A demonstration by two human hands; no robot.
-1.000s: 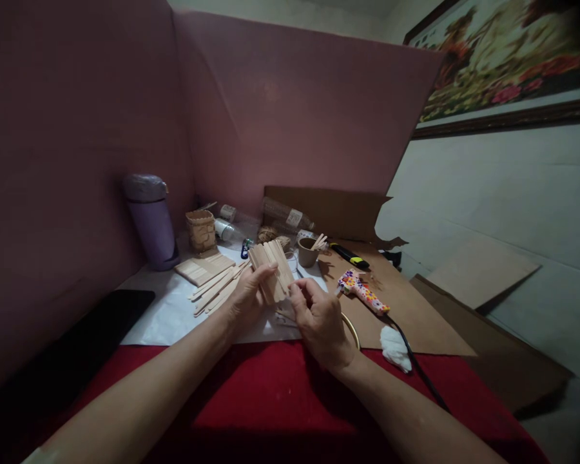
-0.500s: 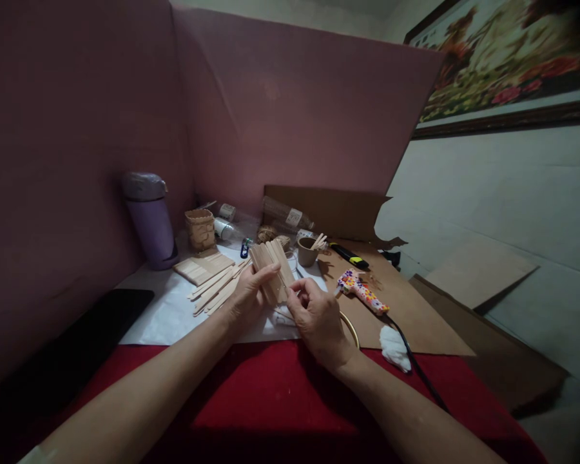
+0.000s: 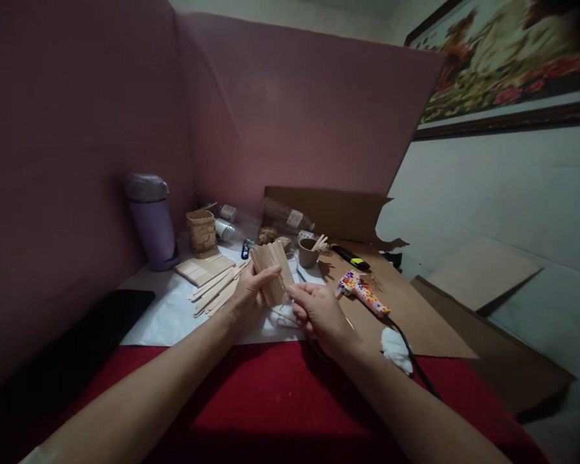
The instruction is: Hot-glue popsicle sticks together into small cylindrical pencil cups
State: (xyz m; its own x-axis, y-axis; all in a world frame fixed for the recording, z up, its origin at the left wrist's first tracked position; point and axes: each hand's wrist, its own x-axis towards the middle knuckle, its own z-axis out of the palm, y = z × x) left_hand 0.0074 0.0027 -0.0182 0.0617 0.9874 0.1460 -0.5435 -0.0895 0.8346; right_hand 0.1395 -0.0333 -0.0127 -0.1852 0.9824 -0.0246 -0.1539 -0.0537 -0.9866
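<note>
My left hand (image 3: pixel 251 293) grips a panel of craft sticks (image 3: pixel 272 258) set side by side, thumb across its front, tilted above the white sheet. At the panel's right edge, my right hand (image 3: pixel 321 316) is closed in a pinch. Whatever sits between those fingertips is too small to make out. Loose craft sticks (image 3: pixel 217 293) lie fanned out left of my left hand, beside a flat craft-stick panel (image 3: pixel 205 268). A floral hot glue gun (image 3: pixel 362 293) rests right of my right hand.
Behind stand a purple tumbler (image 3: pixel 152 225), a small woven-look basket (image 3: pixel 202 231), plastic bottles (image 3: pixel 287 216), twine balls (image 3: pixel 268 236) and a brown pot (image 3: pixel 308 253) with sticks. A utility knife (image 3: pixel 349 256) and white tissue (image 3: pixel 395 350) lie on cardboard (image 3: pixel 435 332) at right.
My right hand has shifted slightly right and down, its fingers now extended more toward the panel's edge. My left hand and the panel stay nearly where they were.
</note>
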